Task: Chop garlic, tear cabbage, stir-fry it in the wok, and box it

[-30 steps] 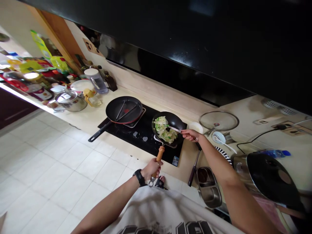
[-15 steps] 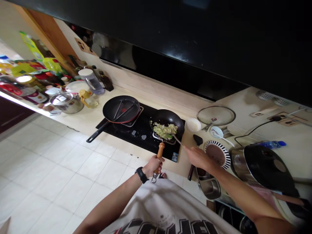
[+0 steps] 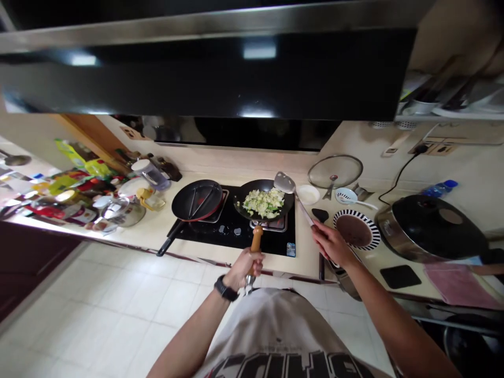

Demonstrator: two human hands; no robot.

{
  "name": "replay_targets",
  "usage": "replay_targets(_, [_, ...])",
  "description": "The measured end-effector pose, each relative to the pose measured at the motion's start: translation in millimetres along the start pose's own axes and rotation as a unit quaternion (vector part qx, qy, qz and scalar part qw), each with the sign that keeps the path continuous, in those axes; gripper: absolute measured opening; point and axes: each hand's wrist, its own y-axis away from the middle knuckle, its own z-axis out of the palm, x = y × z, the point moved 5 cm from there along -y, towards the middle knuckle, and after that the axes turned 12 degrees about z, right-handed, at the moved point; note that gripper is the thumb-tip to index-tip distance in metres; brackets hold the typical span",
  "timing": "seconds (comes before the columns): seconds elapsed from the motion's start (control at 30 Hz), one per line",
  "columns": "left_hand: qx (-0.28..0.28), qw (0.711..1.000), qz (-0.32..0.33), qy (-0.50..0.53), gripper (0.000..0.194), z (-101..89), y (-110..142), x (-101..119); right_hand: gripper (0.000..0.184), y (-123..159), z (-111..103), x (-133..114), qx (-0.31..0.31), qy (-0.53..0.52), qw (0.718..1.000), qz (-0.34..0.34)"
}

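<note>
R hand, closed on spatula, has lifted it off veg in wok; L hand stays shut round wooden handle.

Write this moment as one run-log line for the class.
Left hand: wooden pan handle | right hand: raised metal spatula | black round pan: chopped pale-green vegetables

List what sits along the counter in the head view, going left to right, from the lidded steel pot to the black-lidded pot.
Lidded steel pot → black frying pan → wok of chopped greens → small white bowl → black-and-white striped plate → black-lidded steel pot
</note>
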Motion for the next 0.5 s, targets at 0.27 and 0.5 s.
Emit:
replay_targets(0.27, [0.007,0.999,-0.042,0.019,0.032,18.9,-2.9,16.6,0.065,12.5,7.6,-19.5,-0.024,-0.040,0.999,0.009])
replay_targets(0.5, [0.018,0.997,-0.072,0.027,0.030,15.6,-20.6,23.6,0.063,9.2,-2.9,-19.9,0.002,-0.072,0.997,0.004])
